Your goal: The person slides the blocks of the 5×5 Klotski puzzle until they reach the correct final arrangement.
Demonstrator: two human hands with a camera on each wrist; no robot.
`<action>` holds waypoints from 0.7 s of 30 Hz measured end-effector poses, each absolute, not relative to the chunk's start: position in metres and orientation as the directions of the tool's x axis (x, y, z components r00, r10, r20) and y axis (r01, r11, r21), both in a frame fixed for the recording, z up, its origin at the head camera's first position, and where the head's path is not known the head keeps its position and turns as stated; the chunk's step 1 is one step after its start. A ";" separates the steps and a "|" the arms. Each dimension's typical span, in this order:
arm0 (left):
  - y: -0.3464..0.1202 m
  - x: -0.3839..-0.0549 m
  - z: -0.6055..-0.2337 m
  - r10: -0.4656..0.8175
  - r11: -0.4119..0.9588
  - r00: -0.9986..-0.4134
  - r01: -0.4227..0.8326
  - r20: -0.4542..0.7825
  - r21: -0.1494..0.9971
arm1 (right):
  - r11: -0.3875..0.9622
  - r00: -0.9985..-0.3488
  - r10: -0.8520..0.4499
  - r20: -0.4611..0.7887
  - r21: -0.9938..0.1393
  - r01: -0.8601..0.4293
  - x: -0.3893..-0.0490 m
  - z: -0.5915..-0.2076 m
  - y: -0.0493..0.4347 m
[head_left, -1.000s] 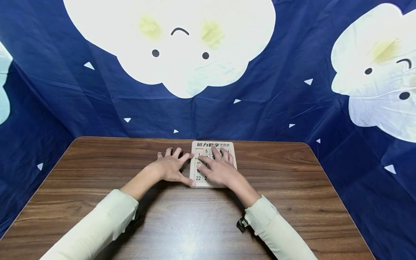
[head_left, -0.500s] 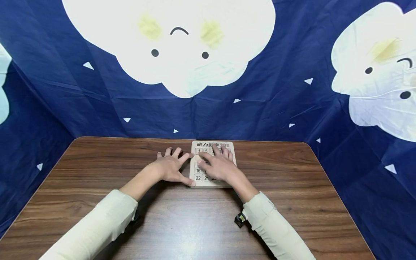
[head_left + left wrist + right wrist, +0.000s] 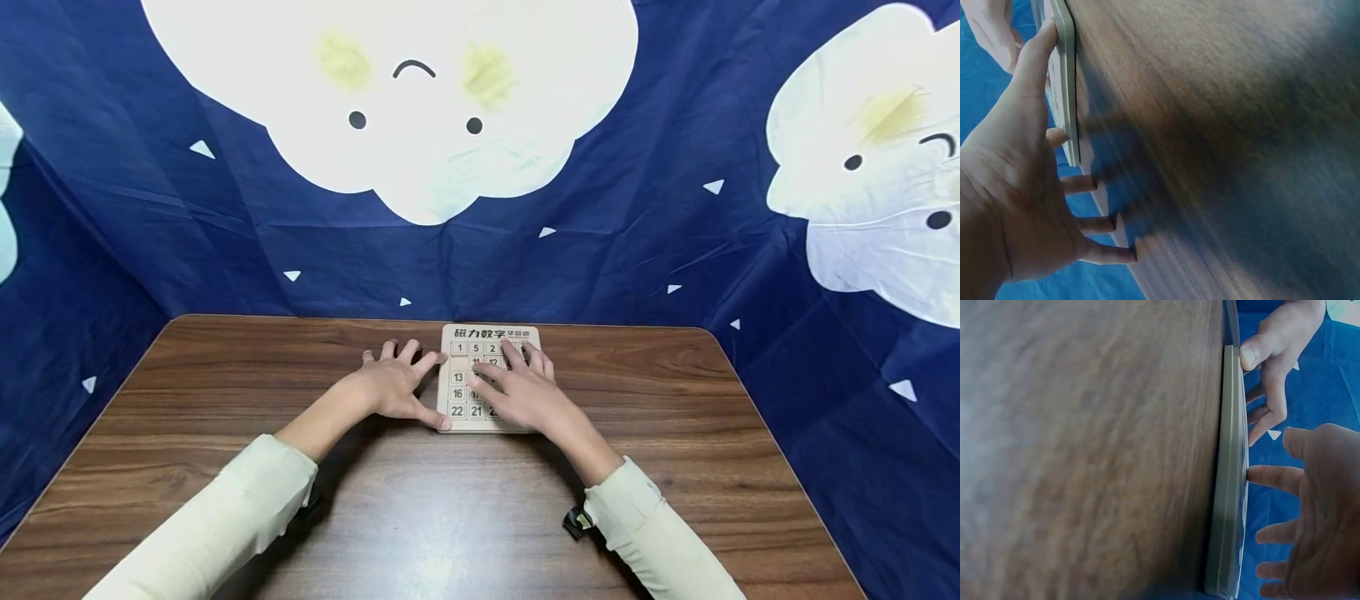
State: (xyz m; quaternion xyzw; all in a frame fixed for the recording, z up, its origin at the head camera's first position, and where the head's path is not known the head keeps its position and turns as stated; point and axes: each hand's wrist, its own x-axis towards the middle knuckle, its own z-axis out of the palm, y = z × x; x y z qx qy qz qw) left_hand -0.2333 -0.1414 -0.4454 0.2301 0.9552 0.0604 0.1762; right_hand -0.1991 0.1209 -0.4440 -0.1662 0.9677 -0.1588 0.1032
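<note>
A pale number sliding puzzle [image 3: 457, 421] lies flat at the far edge of the table, its numbered tiles in rows under a printed title. Tile 1 [image 3: 460, 348] sits in the top left corner, and the slot beneath it is bare. My left hand [image 3: 393, 387] spreads its fingers at the puzzle's left side, thumb on the lower left corner and index fingertip at the edge. Over the tiles hovers my right hand [image 3: 521, 392], its index fingertip right at the tile 11. In the right wrist view that index finger [image 3: 1275, 477] meets the puzzle's face; the other fingers stay off it.
The brown wooden table [image 3: 435, 517] extends toward me and to both sides. Directly behind it hangs a dark blue cloth [image 3: 360, 258] with cloud faces. A small black device [image 3: 577, 522] is strapped at the right wrist.
Tile 1 has slid up into the top left corner, leaving the slot below bare. My right hand moved toward me, then back right to the second column. The left hand stays put.
</note>
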 end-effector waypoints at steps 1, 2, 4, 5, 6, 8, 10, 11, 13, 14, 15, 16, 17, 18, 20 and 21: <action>-0.141 -0.233 -0.445 0.461 0.887 -0.832 0.418 -0.310 0.196 | 0.895 -0.923 -0.355 -0.149 -0.339 -0.289 -0.199 -0.445 0.122; -0.141 -0.233 -0.445 0.462 0.886 -0.831 0.420 -0.309 0.195 | 0.896 -0.923 -0.355 -0.150 -0.338 -0.289 -0.198 -0.445 0.122; -0.141 -0.233 -0.444 0.461 0.887 -0.831 0.417 -0.312 0.200 | 0.895 -0.922 -0.357 -0.148 -0.336 -0.292 -0.198 -0.446 0.123; -0.141 -0.233 -0.444 0.460 0.887 -0.831 0.416 -0.312 0.201 | 0.894 -0.922 -0.358 -0.147 -0.339 -0.293 -0.198 -0.447 0.122; -0.141 -0.234 -0.444 0.460 0.887 -0.832 0.415 -0.312 0.203 | 0.892 -0.922 -0.359 -0.146 -0.343 -0.293 -0.198 -0.447 0.122; -0.141 -0.235 -0.445 0.456 0.889 -0.833 0.411 -0.313 0.204 | 0.888 -0.921 -0.364 -0.140 -0.351 -0.298 -0.199 -0.447 0.121; -0.141 -0.235 -0.444 0.454 0.890 -0.834 0.407 -0.314 0.205 | 0.883 -0.919 -0.370 -0.137 -0.358 -0.302 -0.199 -0.446 0.118; -0.141 -0.235 -0.444 0.453 0.890 -0.834 0.408 -0.314 0.203 | 0.881 -0.918 -0.372 -0.137 -0.363 -0.303 -0.199 -0.446 0.117; -0.141 -0.235 -0.444 0.451 0.892 -0.835 0.406 -0.316 0.200 | 0.878 -0.917 -0.374 -0.138 -0.370 -0.303 -0.199 -0.447 0.114; -0.141 -0.235 -0.443 0.450 0.892 -0.835 0.406 -0.316 0.199 | 0.878 -0.917 -0.374 -0.140 -0.373 -0.301 -0.199 -0.447 0.113; -0.140 -0.235 -0.443 0.452 0.891 -0.835 0.408 -0.314 0.198 | 0.878 -0.918 -0.372 -0.140 -0.374 -0.299 -0.199 -0.447 0.111; -0.140 -0.235 -0.444 0.451 0.892 -0.835 0.407 -0.316 0.197 | 0.878 -0.918 -0.371 -0.140 -0.376 -0.297 -0.199 -0.448 0.110; -0.140 -0.235 -0.444 0.450 0.892 -0.835 0.407 -0.316 0.195 | 0.878 -0.918 -0.370 -0.142 -0.376 -0.296 -0.199 -0.448 0.109; -0.140 -0.235 -0.444 0.449 0.893 -0.836 0.407 -0.316 0.194 | 0.878 -0.918 -0.370 -0.140 -0.376 -0.297 -0.200 -0.448 0.107; -0.140 -0.235 -0.444 0.451 0.892 -0.835 0.409 -0.316 0.192 | 0.877 -0.916 -0.374 -0.142 -0.376 -0.300 -0.200 -0.448 0.105; -0.139 -0.234 -0.445 0.451 0.892 -0.834 0.410 -0.316 0.191 | 0.876 -0.915 -0.378 -0.144 -0.376 -0.302 -0.200 -0.448 0.104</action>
